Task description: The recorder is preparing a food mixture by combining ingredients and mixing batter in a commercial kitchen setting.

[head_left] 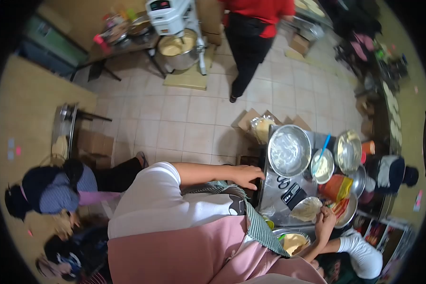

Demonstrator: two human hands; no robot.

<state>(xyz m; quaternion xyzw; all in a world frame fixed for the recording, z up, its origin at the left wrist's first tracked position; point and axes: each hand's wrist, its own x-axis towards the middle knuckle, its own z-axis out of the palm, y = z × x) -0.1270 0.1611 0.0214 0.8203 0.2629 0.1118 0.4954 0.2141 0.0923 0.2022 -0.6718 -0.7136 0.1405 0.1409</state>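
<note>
My left hand (247, 177) rests with its fingers stretched out at the near-left edge of the metal table (281, 220), holding nothing. My right hand (325, 219) is closed at the edge of a pale, thin, rounded piece (306, 209); whether this is a bag or a dish I cannot tell. Beside that piece lies a black digital scale (293, 196), with dark-handled scissors (284, 181) just beyond. Close to my right hand are a red and yellow packet (336, 187) and a metal bowl (350, 212). A basin (296, 242) of yellowish mixture stands below my right wrist.
Farther along the table stand a large smeared bowl (289, 150), a smaller bowl (323, 170) with a blue spatula (325, 144), and another bowl (348, 150). A floor mixer (175, 42) holds dough. A person in red (258, 19) stands beyond; others are left and right.
</note>
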